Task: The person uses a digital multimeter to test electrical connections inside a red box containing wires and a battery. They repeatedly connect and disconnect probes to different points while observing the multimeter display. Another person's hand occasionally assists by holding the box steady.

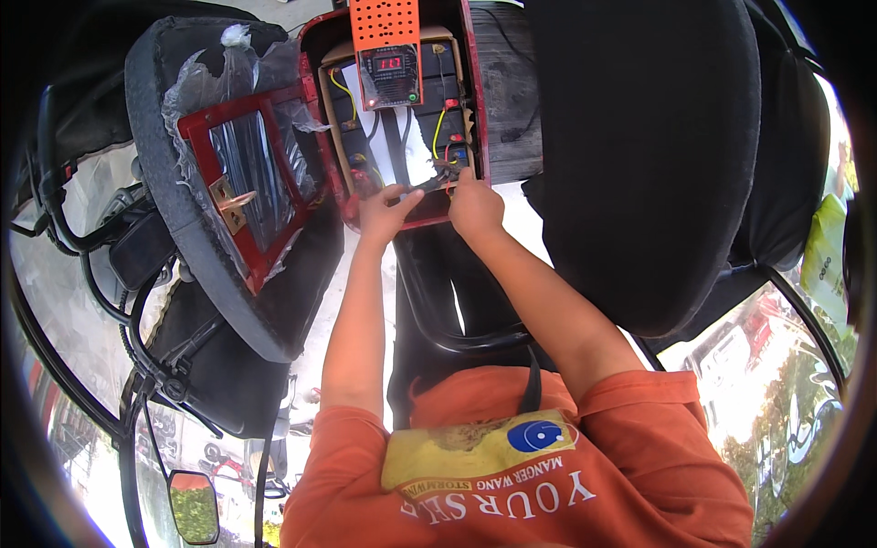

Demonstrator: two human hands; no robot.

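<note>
An open red box (pixel 333 173) holds dark batteries (pixel 438 80) with yellow, red and black wires. At its top is an orange device (pixel 384 20) with a lit red digital display (pixel 388 64). My left hand (pixel 384 215) pinches a black cable (pixel 422 186) at the box's lower edge. My right hand (pixel 475 205) is closed around the wires or connector (pixel 448 169) at the lower right of the box; its fingertips are partly hidden. A white sheet (pixel 420 151) lies among the wires inside.
A raised seat (pixel 146 119) with torn covering and a red-framed hatch (pixel 192 137) is on the left. A large black cushion (pixel 639 164) is on the right. Handlebars (pixel 87 237), a mirror (pixel 194 502) and a black tube frame (pixel 457 338) surround the box.
</note>
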